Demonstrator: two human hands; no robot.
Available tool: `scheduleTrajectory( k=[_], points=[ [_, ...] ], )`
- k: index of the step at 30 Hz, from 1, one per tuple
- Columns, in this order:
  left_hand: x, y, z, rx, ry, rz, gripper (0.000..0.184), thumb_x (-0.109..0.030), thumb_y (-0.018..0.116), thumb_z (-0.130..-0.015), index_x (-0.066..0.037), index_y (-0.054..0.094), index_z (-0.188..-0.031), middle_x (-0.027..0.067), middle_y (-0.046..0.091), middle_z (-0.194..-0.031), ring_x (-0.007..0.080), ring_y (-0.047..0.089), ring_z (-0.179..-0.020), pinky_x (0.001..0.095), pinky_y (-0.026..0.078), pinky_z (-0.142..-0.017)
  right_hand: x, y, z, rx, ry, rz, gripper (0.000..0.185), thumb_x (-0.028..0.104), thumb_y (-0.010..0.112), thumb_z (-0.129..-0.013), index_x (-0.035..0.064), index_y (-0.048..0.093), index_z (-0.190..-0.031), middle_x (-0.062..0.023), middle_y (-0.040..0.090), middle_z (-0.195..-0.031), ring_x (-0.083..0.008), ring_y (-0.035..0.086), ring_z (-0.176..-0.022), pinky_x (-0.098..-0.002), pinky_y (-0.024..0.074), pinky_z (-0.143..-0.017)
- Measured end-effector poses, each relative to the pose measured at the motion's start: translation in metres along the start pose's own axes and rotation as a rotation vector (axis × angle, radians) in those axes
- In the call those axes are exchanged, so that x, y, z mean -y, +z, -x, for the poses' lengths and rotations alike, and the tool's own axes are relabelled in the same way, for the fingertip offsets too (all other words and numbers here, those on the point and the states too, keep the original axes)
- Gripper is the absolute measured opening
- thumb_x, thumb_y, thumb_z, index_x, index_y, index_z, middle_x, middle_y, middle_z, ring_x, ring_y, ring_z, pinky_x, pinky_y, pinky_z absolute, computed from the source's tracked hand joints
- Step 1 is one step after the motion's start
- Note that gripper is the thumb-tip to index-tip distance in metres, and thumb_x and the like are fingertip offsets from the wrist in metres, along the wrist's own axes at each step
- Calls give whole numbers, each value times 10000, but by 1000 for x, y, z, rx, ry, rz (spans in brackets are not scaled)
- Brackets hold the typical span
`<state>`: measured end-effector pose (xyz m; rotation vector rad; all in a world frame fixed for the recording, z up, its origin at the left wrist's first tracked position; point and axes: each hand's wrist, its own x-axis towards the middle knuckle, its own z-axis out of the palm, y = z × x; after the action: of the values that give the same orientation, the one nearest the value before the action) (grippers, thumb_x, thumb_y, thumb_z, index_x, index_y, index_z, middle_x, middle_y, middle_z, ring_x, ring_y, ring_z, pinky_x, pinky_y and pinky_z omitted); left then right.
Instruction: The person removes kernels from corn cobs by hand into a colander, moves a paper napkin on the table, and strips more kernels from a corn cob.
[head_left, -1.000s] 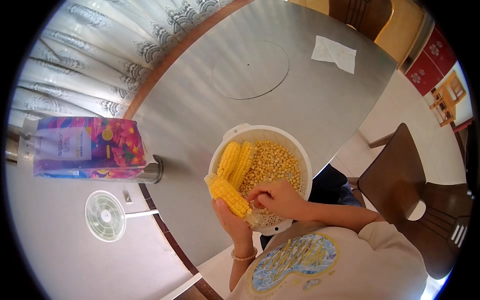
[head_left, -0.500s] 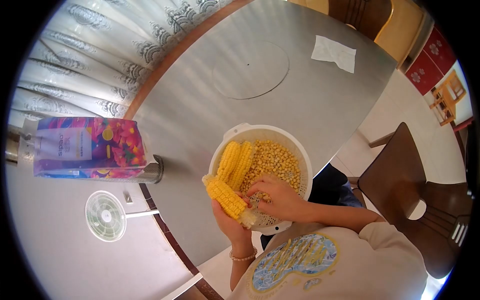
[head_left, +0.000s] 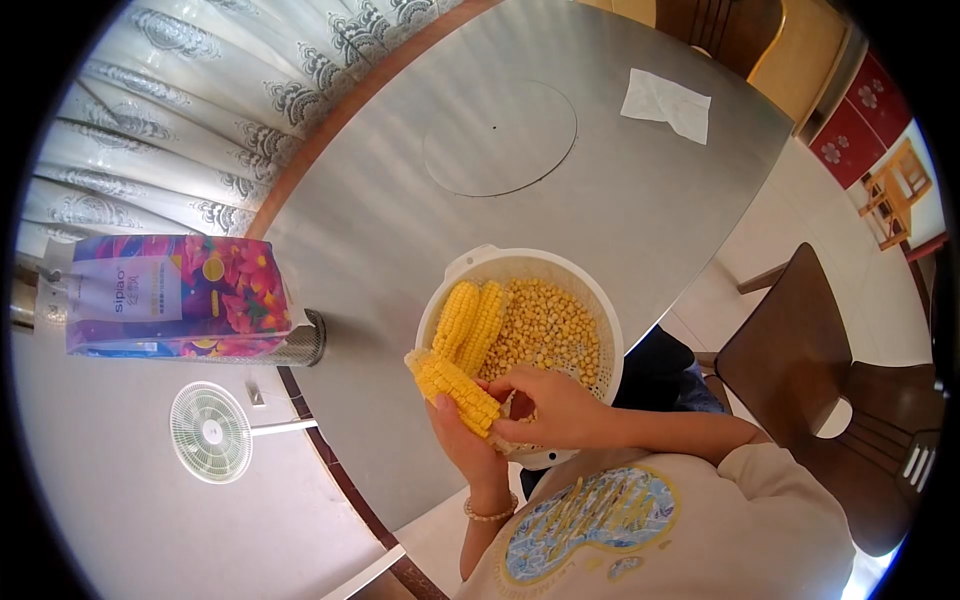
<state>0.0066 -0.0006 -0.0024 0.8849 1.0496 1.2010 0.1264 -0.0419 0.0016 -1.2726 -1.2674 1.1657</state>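
Note:
A yellow corn cob (head_left: 452,386) lies tilted over the left side of a white plastic colander (head_left: 607,315). My left hand (head_left: 468,452) is wrapped round it from below. My right hand (head_left: 557,410) is over the colander's near part, fingers curled and thumb pressed to the cob's near end. What lies under those fingertips is hidden. Loose corn kernels (head_left: 545,325) cover much of the colander's bottom. Two more cobs, one on the left (head_left: 456,316) and one beside it (head_left: 485,325), rest inside against the left wall.
The colander is at the near edge of a grey round-edged table (head_left: 390,250). A white tissue (head_left: 667,105) lies toward the far right. On the left are a colourful plastic package (head_left: 180,295) and a white fan (head_left: 211,432). A brown chair (head_left: 790,350) is at the right.
My right hand has come up from the kernels to the near end of the held cob. That cob has shifted slightly in my left hand.

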Motion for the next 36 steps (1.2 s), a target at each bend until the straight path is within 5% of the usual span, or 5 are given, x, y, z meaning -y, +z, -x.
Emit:
scheduleTrajectory(
  k=[14,20,22,35,36],
  points=[
    [2,-2,3,12,95,-161,327,-310,331,-969,-29,407,-1116,96,549,-907,148,536,-798,279,451,-709,-8,17,-1,-87,-36,210,325,168,545,-802,11,568,-1085,-169,634,-767,-259,636,-648,-335,507,-594],
    [0,-4,2,-19,-2,123,388,-380,291,-957,-42,463,-1039,90,557,-872,169,538,-798,307,447,-730,-19,1,-10,153,334,-224,307,113,564,-792,-2,575,-1076,-100,648,-787,-178,626,-692,-295,500,-648],
    [-1,-4,2,-69,-6,108,412,-409,299,-946,-47,481,-1020,86,562,-858,172,541,-778,314,449,-733,-15,8,-6,19,57,-241,247,132,598,-800,-14,588,-1000,-82,638,-778,-143,609,-698,-284,491,-653],
    [-10,-5,3,60,-41,245,454,-437,305,-934,-42,486,-1068,93,562,-849,177,548,-762,292,457,-702,-29,5,-4,13,112,-234,224,186,584,-852,15,586,-997,-89,625,-808,-149,605,-723,-282,482,-651],
    [-10,-6,3,137,-37,269,464,-440,308,-933,-38,486,-1084,95,564,-854,178,550,-765,291,463,-703,-34,6,-5,-97,-50,-120,232,198,587,-855,14,592,-995,-94,623,-831,-147,599,-736,-279,481,-658]
  ],
)
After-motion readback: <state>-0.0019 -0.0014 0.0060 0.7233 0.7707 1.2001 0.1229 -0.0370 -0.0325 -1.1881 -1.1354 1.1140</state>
